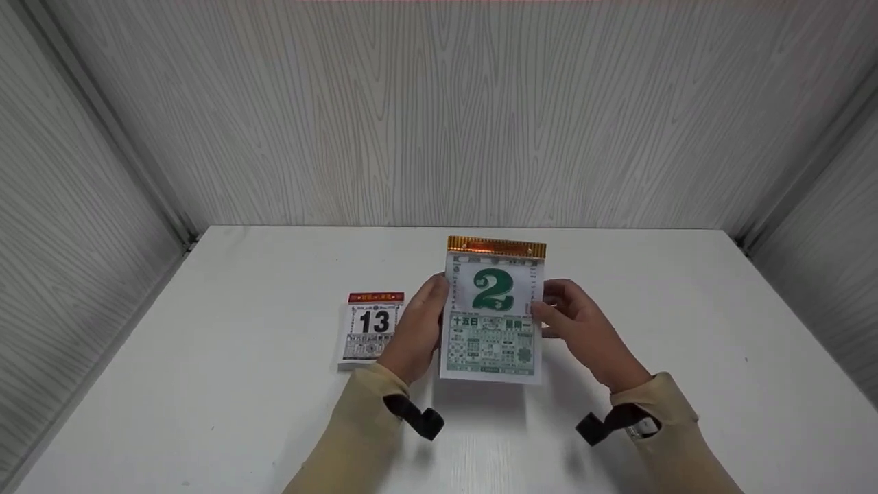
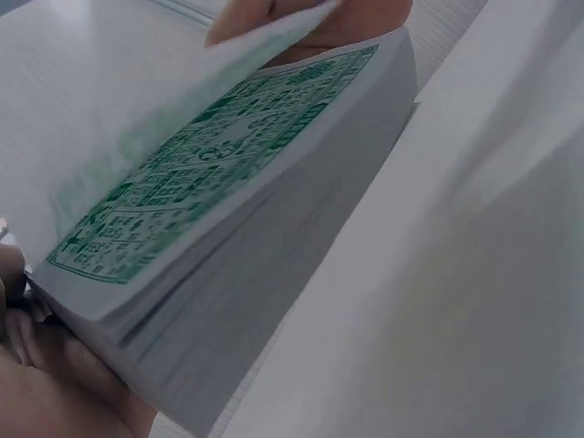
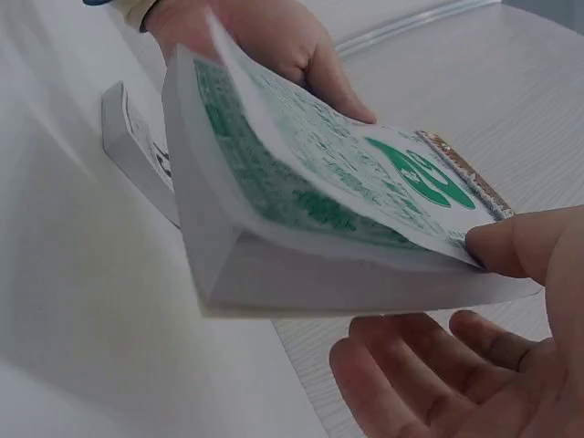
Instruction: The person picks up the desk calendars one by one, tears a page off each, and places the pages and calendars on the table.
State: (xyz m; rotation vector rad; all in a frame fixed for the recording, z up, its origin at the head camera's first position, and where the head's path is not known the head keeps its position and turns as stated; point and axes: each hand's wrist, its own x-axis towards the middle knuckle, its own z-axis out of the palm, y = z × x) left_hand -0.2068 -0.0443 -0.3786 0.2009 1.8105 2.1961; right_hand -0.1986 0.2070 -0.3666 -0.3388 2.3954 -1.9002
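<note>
Fingers of the left hand point(image 1: 415, 331) grip the pad point(image 1: 490, 346), its long axis running between both hands; the right hand point(image 1: 583, 333), fingers loose underneath, thumbs the raised sheet point(image 3: 315, 151) at its nearer long edge.

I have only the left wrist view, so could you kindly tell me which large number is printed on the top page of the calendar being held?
Observer: In the head view, the top page bears a large green 2.
Operator: Thank you. Is there another calendar on the table?
Observer: Yes, a second calendar with a red header and a black 13 lies on it, beside the left hand.
Operator: And where is the thumb of the right hand, please?
Observer: The right wrist view shows that thumb touching the side edge of the top page.
</note>
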